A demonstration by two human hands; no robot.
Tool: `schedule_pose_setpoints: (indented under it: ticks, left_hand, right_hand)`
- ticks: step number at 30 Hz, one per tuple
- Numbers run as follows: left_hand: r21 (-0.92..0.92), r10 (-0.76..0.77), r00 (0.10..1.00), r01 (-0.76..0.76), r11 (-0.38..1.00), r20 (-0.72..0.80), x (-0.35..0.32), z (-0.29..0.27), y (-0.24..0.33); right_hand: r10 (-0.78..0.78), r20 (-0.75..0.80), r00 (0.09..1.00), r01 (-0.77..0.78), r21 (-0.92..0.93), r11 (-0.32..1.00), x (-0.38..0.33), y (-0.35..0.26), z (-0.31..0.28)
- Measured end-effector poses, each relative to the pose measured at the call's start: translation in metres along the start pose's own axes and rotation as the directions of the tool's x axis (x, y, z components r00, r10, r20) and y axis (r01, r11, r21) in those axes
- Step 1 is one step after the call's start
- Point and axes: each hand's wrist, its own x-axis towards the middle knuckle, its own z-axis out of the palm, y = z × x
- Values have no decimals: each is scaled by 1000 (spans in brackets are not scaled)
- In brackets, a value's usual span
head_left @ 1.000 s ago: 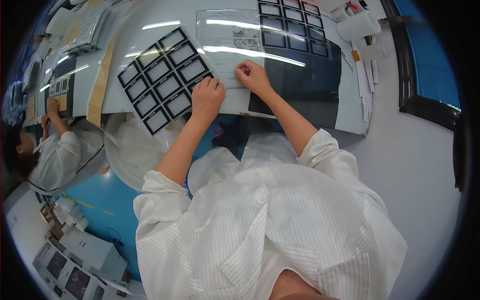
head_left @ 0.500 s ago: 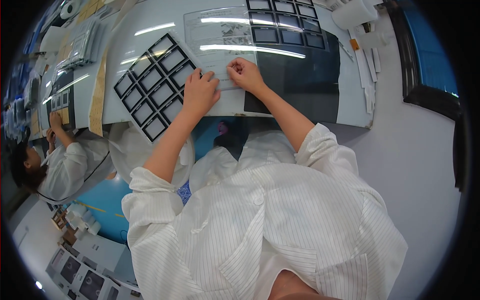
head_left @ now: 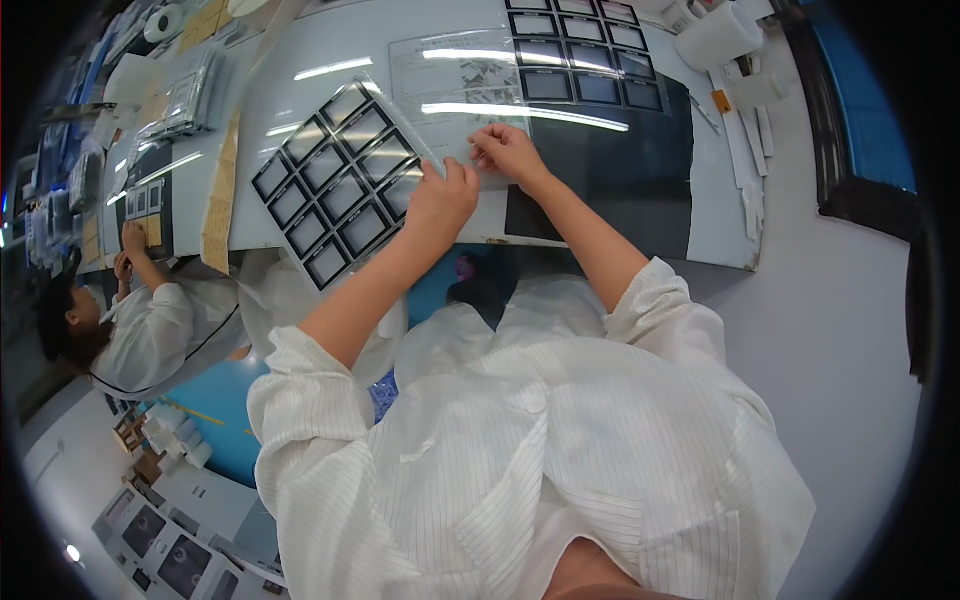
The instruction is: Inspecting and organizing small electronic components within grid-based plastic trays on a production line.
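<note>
My left hand [head_left: 443,208] is over the right edge of a slanted sheet of black rectangular frames [head_left: 345,185], its fingers curled together. Just to the right, my right hand [head_left: 508,154] has thumb and forefinger pinched, close to the left fingertips. Whatever is between the fingers of either hand is too small to make out. Beneath and beyond the hands lies a clear sheet [head_left: 440,75] with small grey pieces [head_left: 490,75] on it. The framed sheet overhangs the table's front edge at its lower corner.
A second grid of black frames [head_left: 585,55] lies at the back, partly over a dark mat [head_left: 620,185]. White rolls [head_left: 718,42] stand at the far right. To the left are a tan strip [head_left: 220,195], plastic-wrapped packs [head_left: 185,100] and a seated co-worker [head_left: 140,320].
My left hand has shifted right, off the framed sheet's top toward my right hand, and its fingers are now closer to it. The whole view has moved slightly.
</note>
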Motion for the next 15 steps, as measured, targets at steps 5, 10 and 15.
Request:
schedule_pose_setpoints:
  ticks: [5, 10, 15]
  left_hand:
    - [-141, -185, 980, 174, 975, -72, -8, -39, -6]
    - [-197, -267, 960, 248, 949, -80, -26, -22, 10]
    - [-593, -731, 653, 513, 621, -200, -72, -29, -11]
  right_hand:
    - [233, 223, 947, -256, 78, 964, 21, -52, 32]
    - [282, 360, 890, -129, -393, 910, 49, -60, 74]
    - [91, 295, 951, -98, 9, 995, 49, -19, 76]
